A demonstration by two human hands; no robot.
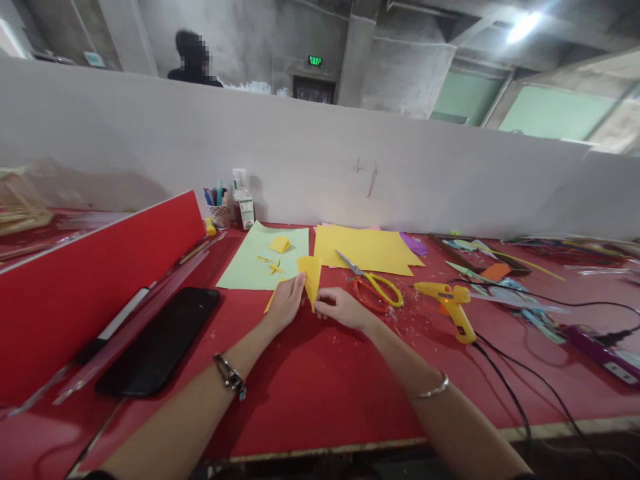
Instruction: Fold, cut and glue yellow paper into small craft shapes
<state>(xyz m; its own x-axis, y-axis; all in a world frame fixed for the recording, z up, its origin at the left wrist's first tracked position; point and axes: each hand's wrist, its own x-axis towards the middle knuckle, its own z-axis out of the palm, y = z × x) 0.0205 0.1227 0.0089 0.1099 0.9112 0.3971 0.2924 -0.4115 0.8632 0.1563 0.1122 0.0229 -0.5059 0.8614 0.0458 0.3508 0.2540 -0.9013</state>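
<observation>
Red table (320,413) carried yellow sheets (370,243) and pale green sheet (240,273). Paper handling judged best done with left hand (286,300) as steady anchor, right hand (345,308) pressing lightly, edges aligned, stray creases avoided. Forearms converged from near edge of table. Left hand gripped yellow paper piece (311,272), thumb along its left side; right hand, fingers curled, met lower tip, whether pinched could not be told. Piece stood raised between hands, near green sheet's right edge. Yellow scraps (275,268) lay on green sheet.

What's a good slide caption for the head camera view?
Left hand holds yellow paper, right hand at its lower tip, over a red table with scissors and a glue gun.
</observation>
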